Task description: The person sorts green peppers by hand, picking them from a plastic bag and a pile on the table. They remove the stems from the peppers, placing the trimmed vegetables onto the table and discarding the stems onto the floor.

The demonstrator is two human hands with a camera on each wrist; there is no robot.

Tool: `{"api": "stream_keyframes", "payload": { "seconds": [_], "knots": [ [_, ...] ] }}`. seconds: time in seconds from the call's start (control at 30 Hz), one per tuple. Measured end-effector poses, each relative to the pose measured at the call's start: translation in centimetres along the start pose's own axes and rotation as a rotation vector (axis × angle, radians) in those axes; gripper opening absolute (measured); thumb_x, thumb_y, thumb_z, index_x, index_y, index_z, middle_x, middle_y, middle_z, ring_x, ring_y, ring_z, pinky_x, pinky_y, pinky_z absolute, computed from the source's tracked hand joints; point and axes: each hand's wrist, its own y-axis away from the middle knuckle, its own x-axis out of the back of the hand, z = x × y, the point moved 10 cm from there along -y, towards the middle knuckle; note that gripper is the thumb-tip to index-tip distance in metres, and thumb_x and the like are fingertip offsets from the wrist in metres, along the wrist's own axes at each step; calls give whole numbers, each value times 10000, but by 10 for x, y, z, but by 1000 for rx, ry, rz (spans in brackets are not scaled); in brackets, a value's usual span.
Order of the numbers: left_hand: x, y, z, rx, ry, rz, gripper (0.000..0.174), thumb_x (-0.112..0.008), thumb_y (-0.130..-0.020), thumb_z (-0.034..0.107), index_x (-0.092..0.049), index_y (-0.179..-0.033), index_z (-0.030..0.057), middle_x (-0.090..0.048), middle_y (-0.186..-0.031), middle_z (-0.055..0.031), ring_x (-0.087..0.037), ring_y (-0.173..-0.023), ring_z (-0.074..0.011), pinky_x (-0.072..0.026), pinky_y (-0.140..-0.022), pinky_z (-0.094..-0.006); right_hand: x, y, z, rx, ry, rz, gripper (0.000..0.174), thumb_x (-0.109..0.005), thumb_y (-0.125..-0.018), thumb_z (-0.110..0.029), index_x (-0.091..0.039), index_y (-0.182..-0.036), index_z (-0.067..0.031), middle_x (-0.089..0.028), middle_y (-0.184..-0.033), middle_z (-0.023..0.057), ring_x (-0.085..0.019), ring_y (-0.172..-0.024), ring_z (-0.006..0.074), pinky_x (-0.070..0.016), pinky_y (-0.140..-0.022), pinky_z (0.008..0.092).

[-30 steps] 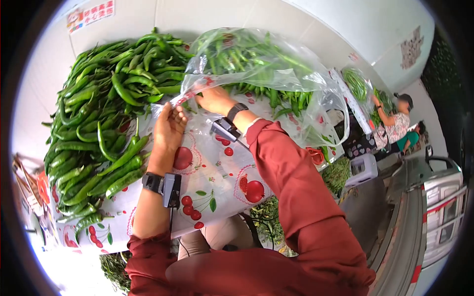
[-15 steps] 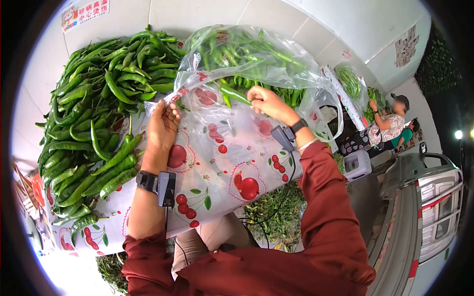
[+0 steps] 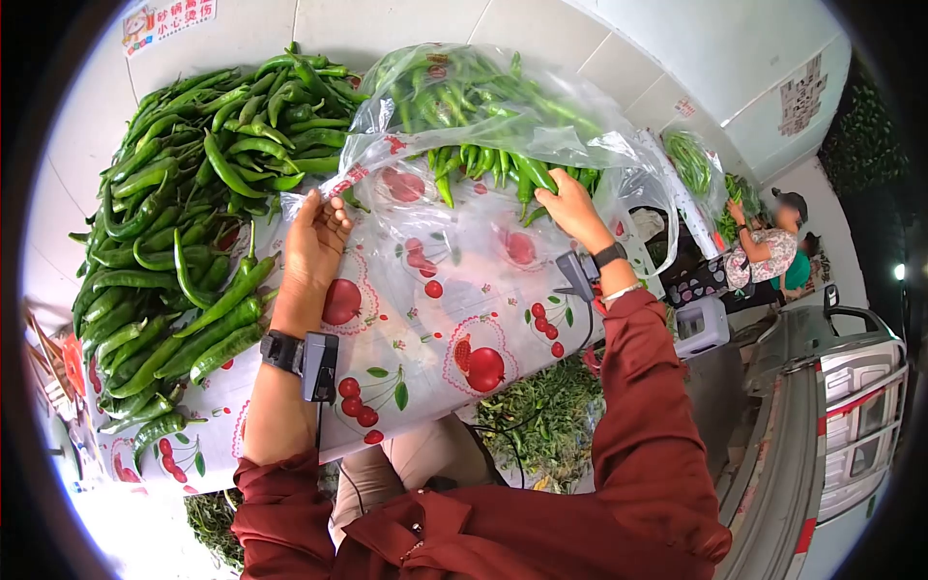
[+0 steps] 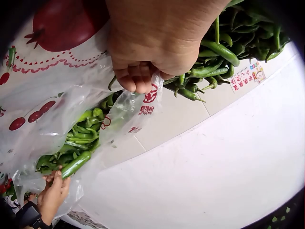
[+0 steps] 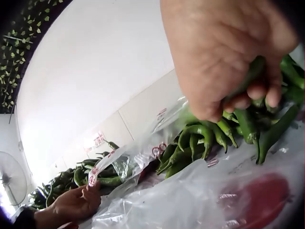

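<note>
A clear plastic bag (image 3: 541,130) with red print lies on its side, mouth facing the person, green peppers (image 3: 474,162) inside. My left hand (image 3: 314,242) pinches the bag's rim at its left end; the left wrist view shows the curled fingers on the printed edge (image 4: 151,93). At the mouth's right part, my right hand (image 3: 577,211) holds a green pepper (image 3: 534,172) by one end. In the right wrist view that hand (image 5: 228,57) has its fingers curled round the pepper, over other peppers.
A large pile of green peppers (image 3: 174,193) covers the left of the table, which has a fruit-print cover (image 3: 416,319). White tiled wall (image 3: 406,24) stands behind. At the right are another bag of green vegetables (image 3: 688,159) and a person (image 3: 773,246); leafy stems (image 3: 541,416) lie below the table.
My right hand has moved from beside the left hand rightward along the bag's mouth, carrying a pepper, now among the bagged ones. My left hand keeps its pinch on the rim.
</note>
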Motion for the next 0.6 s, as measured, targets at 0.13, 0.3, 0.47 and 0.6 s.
{"api": "stream_keyframes", "payload": {
  "seconds": [0.13,0.3,0.47,0.6],
  "knots": [
    [-1,1,-1,7,11,17,216,-488,-912,228,-527,-820,37,-588,-754,-69,-547,-643,-157,-474,-617,-278,-7,-26,0,98,150,121,363,-590,-756,-220,-531,-1021,21,-571,-1040,210,-554,-943,354,-429,-823,401],
    [2,1,0,8,-10,45,207,-489,-911,227,-527,-822,44,-586,-753,-66,-547,-647,-155,-469,-623,-277,-22,-34,-15,-140,401,-43,450,-639,-731,-270,-525,-1051,25,-566,-1085,199,-554,-1003,332,-458,-822,410],
    [-4,2,1,1,-1,-11,196,-495,-908,228,-529,-825,53,-590,-759,-61,-551,-646,-154,-469,-621,-277,-35,-46,1,-116,521,178,342,-643,-694,-230,-576,-955,-20,-614,-967,184,-584,-930,349,-468,-766,427],
    [-4,1,0,7,-9,-19,198,-490,-911,228,-531,-827,54,-594,-761,-63,-553,-644,-153,-474,-619,-278,-35,-28,-3,-143,477,-73,303,-606,-690,-147,-562,-950,2,-597,-992,204,-561,-965,347,-469,-792,422]
  ]
}}
